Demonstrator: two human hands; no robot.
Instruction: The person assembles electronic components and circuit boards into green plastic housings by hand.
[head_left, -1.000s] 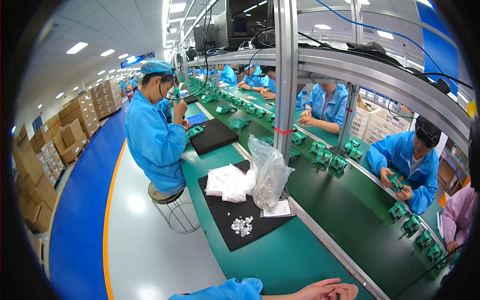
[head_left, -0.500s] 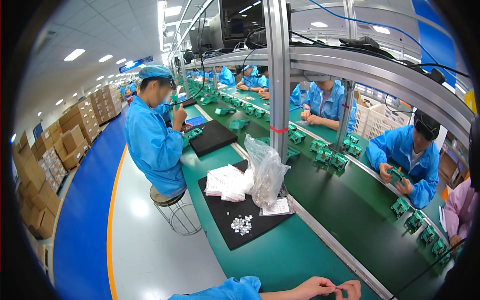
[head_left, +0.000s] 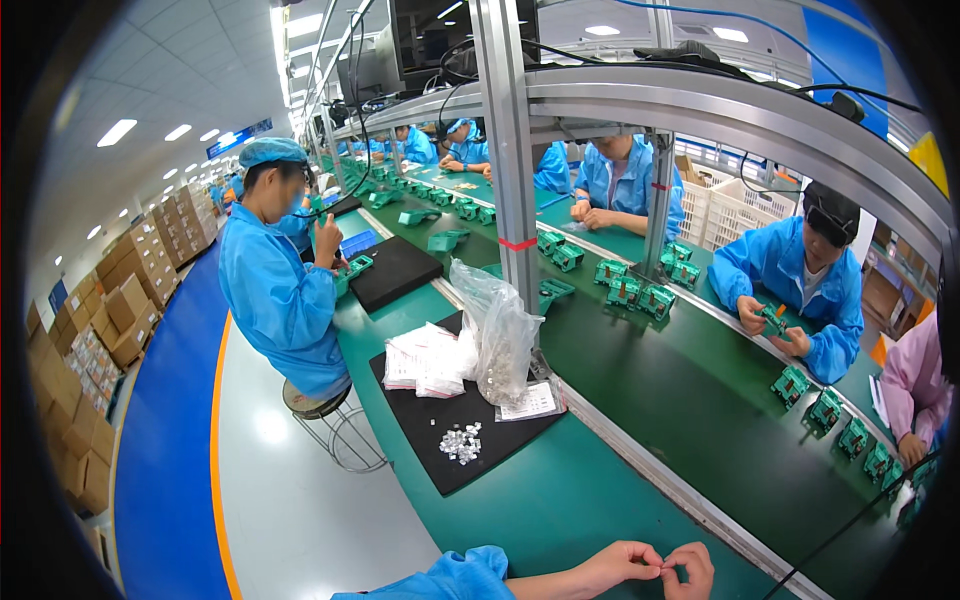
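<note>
Close together at the lower edge, my two hands meet fingertip to fingertip over the green tabletop. My left hand (head_left: 622,564), with a blue sleeve behind it, is closed in a pinch. My right hand (head_left: 690,572) pinches against it. Whatever lies between the fingertips is too small to make out. Beyond them, a black mat (head_left: 440,473) bears a loose pile of small shiny silver pieces (head_left: 461,444), white printed bags (head_left: 425,360) and a clear plastic bag (head_left: 505,345) with small parts in it. A labelled packet (head_left: 530,401) lies by the bag's foot.
A metal rail (head_left: 640,455) parts my bench from the dark green conveyor (head_left: 640,390), where several green housings (head_left: 622,291) stand. An upright metal post (head_left: 508,170) rises behind the bag. A co-worker (head_left: 275,280) stands at the left; another (head_left: 800,280) sits across the line.
The whole view has shifted, so the bench and mat appear farther left and my hands slightly higher. My fingertips stay together. Across the line, the pink-sleeved person's hand has shifted.
</note>
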